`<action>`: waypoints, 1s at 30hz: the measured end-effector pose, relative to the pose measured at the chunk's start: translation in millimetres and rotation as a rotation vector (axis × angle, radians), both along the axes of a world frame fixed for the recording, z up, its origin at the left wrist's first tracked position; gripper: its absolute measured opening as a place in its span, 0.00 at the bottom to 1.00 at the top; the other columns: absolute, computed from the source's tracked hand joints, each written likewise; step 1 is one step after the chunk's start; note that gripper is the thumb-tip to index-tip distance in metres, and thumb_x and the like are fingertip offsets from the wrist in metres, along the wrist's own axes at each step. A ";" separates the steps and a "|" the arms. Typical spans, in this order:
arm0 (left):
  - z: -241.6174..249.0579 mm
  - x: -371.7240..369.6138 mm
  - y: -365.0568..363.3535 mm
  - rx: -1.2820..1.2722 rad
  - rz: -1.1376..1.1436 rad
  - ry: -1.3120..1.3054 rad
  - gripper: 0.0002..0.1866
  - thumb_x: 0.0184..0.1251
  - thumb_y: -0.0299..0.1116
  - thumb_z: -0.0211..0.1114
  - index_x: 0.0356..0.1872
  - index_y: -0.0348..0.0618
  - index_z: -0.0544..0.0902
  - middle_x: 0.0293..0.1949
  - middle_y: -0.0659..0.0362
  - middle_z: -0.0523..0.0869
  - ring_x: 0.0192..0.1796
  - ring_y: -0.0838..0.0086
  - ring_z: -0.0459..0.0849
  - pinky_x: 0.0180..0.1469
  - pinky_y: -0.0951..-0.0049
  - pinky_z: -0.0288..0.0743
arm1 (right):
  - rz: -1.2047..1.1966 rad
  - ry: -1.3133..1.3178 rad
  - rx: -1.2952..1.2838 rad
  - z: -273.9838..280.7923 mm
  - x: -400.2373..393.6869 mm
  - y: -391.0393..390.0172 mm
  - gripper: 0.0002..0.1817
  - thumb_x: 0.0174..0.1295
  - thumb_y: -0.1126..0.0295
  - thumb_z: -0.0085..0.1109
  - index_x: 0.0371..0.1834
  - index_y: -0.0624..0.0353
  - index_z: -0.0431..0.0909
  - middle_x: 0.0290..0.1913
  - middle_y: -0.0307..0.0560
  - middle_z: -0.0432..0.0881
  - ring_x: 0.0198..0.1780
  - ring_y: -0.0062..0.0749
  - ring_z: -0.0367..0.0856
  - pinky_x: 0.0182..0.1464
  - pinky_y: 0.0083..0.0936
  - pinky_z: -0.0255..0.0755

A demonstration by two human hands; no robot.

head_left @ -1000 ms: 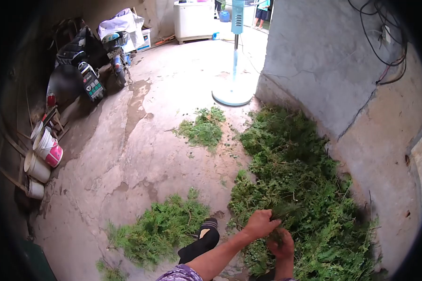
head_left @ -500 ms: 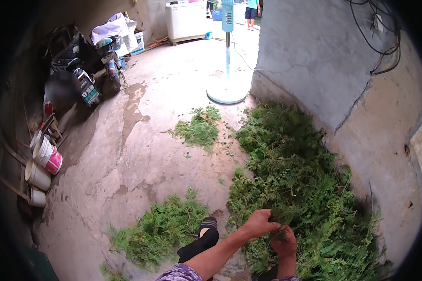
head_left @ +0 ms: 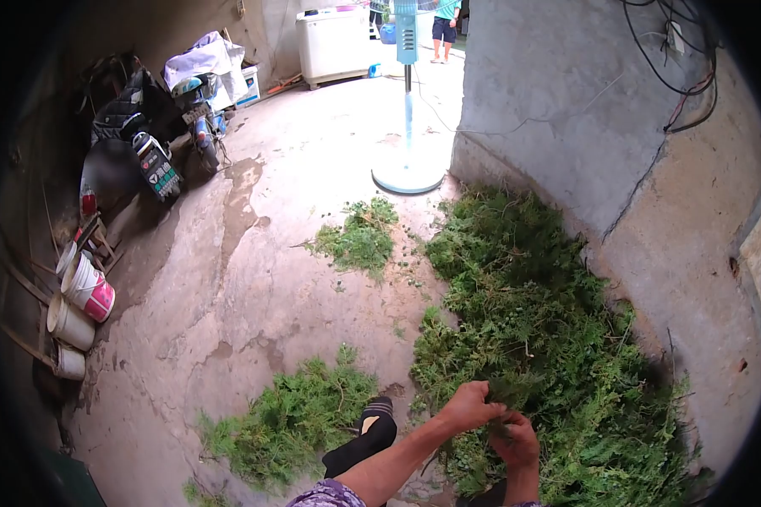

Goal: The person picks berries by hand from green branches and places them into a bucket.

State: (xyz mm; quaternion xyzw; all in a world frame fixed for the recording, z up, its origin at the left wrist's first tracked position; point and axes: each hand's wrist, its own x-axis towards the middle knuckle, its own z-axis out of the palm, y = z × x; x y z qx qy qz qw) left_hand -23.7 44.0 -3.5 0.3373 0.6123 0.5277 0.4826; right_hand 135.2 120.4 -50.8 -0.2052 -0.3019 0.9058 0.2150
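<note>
Above the near edge of a large heap of green leafy branches (head_left: 550,338), my two hands meet. My left hand (head_left: 472,407) has its fingers closed on a dark green sprig (head_left: 512,390). Just right of and below it, my right hand (head_left: 517,439) is closed around the lower part of the same sprig. A smaller pile of green sprigs (head_left: 296,414) lies on the floor to the left, beside my foot in a dark shoe (head_left: 378,418).
A third small pile (head_left: 359,237) lies ahead, near the round base of a standing fan (head_left: 407,179). Buckets (head_left: 87,286) and a scooter (head_left: 155,165) stand at the left. A wall (head_left: 550,84) with hanging cables rises at the right. A person's legs (head_left: 444,34) show far back.
My right hand has shifted slightly right and down, still close to my left hand. The view has tilted up slightly.
</note>
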 end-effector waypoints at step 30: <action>-36.1 -13.3 -0.8 -0.014 0.273 0.302 0.18 0.49 0.43 0.65 0.29 0.35 0.80 0.20 0.49 0.80 0.23 0.67 0.80 0.29 0.67 0.72 | 0.270 0.274 0.365 246.7 -145.3 32.1 0.11 0.62 0.64 0.48 0.39 0.60 0.70 0.22 0.32 0.68 0.17 0.10 0.62 0.18 0.05 0.59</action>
